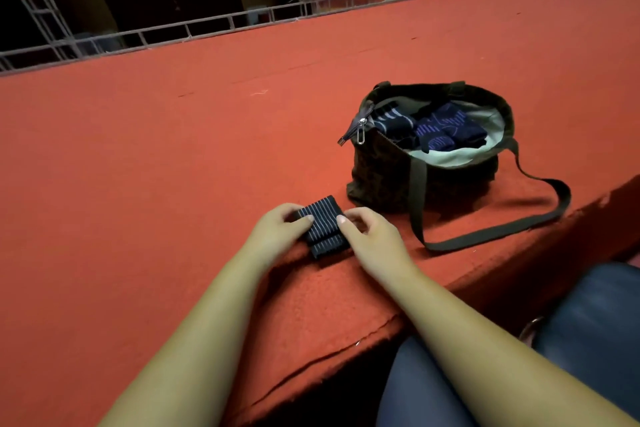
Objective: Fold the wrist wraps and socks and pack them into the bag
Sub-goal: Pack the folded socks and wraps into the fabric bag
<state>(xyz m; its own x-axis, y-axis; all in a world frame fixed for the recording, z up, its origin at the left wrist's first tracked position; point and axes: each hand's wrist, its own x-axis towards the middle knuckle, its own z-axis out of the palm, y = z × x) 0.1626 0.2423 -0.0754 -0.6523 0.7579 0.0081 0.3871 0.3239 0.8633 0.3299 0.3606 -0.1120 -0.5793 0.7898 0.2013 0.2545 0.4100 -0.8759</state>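
A dark wrist wrap with pale stripes lies folded on the red carpeted platform, near its front edge. My left hand grips its left side, thumb on top. My right hand pinches its right side. Just to the right stands an open dark bag with a pale lining. Folded dark socks with blue and white patterns lie inside it.
The bag's long strap loops across the carpet to the right, near the platform edge. A zipper pull hangs at the bag's left end. Metal truss railing borders the far side. My knees in dark trousers are below right.
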